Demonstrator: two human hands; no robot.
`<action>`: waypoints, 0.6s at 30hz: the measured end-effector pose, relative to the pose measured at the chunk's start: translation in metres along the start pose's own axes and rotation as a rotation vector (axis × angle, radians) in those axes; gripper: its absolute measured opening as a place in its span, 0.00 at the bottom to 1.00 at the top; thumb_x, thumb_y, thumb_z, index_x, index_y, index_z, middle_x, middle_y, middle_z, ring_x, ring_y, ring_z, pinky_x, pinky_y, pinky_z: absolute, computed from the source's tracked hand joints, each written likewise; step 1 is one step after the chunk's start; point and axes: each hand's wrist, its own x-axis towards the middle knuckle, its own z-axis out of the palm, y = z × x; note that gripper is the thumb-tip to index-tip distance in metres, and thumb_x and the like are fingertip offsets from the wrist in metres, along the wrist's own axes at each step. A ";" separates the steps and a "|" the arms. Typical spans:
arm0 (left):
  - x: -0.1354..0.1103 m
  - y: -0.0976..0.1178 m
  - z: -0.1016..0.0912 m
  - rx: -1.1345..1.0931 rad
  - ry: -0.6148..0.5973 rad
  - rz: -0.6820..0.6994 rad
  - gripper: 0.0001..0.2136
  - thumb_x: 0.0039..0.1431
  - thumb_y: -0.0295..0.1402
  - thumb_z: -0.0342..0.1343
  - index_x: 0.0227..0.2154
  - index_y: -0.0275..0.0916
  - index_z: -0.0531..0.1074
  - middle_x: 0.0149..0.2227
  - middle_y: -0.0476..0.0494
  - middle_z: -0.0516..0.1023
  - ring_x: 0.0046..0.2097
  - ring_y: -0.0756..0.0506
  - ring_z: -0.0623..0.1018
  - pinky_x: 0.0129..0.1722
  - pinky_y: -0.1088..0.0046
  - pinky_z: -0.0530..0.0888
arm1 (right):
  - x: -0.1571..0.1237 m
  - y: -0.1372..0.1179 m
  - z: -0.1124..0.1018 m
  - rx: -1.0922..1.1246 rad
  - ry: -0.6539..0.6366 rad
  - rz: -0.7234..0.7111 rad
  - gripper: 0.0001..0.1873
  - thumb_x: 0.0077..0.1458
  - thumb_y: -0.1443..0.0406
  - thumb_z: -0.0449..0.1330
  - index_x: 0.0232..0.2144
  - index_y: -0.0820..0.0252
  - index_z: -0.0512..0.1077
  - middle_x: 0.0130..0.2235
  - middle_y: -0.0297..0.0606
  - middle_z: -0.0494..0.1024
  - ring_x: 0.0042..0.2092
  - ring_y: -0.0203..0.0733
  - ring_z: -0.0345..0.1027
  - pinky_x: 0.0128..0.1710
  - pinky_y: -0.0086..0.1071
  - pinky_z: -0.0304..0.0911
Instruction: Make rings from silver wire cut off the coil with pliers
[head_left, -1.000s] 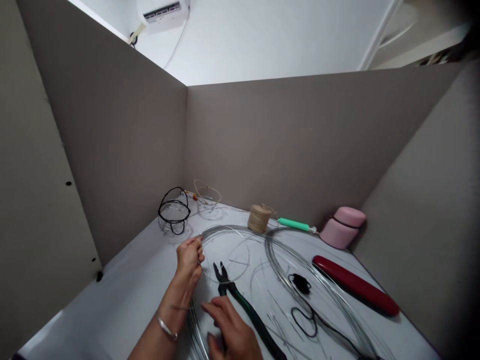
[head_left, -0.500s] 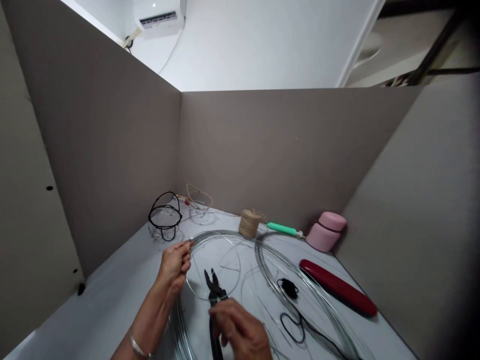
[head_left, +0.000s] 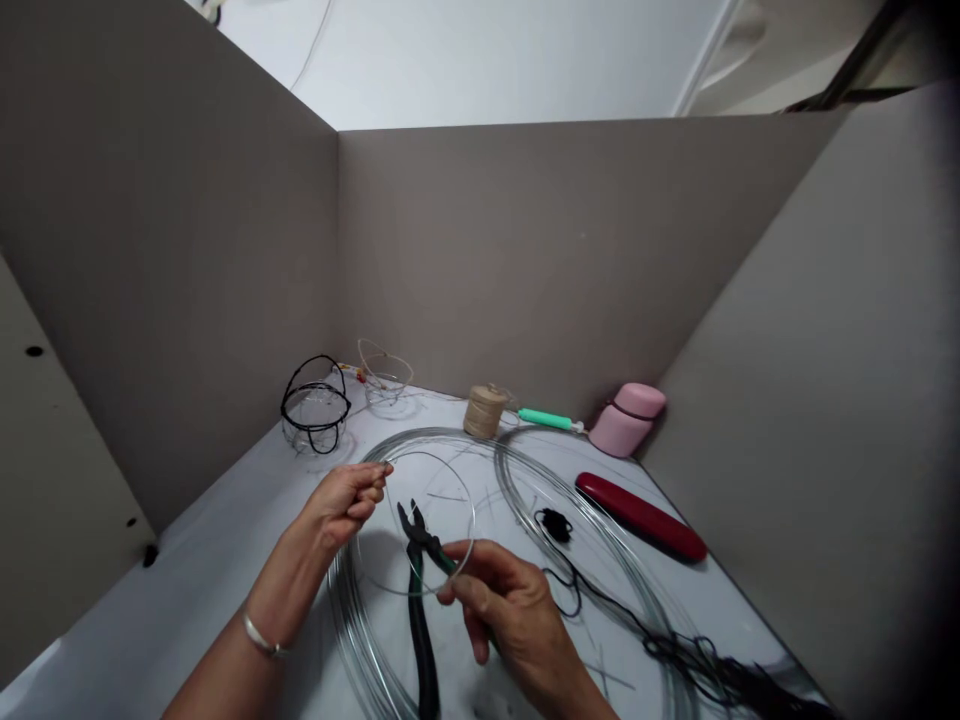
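My left hand (head_left: 349,503) is closed in a pinch on a thin wire ring (head_left: 473,520), at the ring's upper left where the wire ends meet. The ring hangs in front of black-and-green pliers (head_left: 418,530), whose jaws and handles are spread apart. On the pliers' right handle are the thumb and fingers of my right hand (head_left: 517,610); the other handle points down toward the near edge of view. Beneath both hands lies a large coil of silvery wire (head_left: 352,610).
Twine (head_left: 484,412), a green stick-like tool (head_left: 545,418), a pink flask (head_left: 628,420) and a red case (head_left: 641,517) line the back and right. Black cord (head_left: 555,525) lies among wire scraps. A black wire frame (head_left: 316,405) stands at left. Grey panels (head_left: 495,250) enclose the table.
My right hand has opened out from a curled pose and taken the pliers' right handle. My left hand still pinches the ring. The view has tilted down.
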 end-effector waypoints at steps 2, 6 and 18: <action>0.001 0.001 -0.001 0.022 -0.017 -0.041 0.06 0.46 0.24 0.54 0.19 0.34 0.61 0.16 0.58 0.52 0.14 0.60 0.48 0.09 0.84 0.43 | 0.000 -0.001 -0.001 -0.027 -0.017 0.002 0.13 0.38 0.61 0.64 0.29 0.62 0.74 0.20 0.33 0.73 0.12 0.23 0.53 0.09 0.20 0.48; 0.004 -0.004 -0.001 0.071 -0.044 -0.091 0.03 0.45 0.23 0.53 0.22 0.32 0.64 0.16 0.58 0.53 0.14 0.61 0.47 0.09 0.84 0.41 | 0.001 -0.002 -0.004 -0.008 -0.127 0.065 0.13 0.36 0.63 0.65 0.29 0.62 0.75 0.17 0.30 0.70 0.12 0.24 0.52 0.09 0.19 0.47; -0.009 0.024 0.010 0.159 -0.172 0.068 0.05 0.41 0.25 0.59 0.20 0.30 0.68 0.15 0.59 0.52 0.15 0.61 0.48 0.10 0.86 0.44 | -0.007 -0.001 0.002 -0.100 -0.339 -0.040 0.10 0.41 0.59 0.62 0.26 0.58 0.77 0.24 0.31 0.68 0.18 0.28 0.62 0.17 0.24 0.57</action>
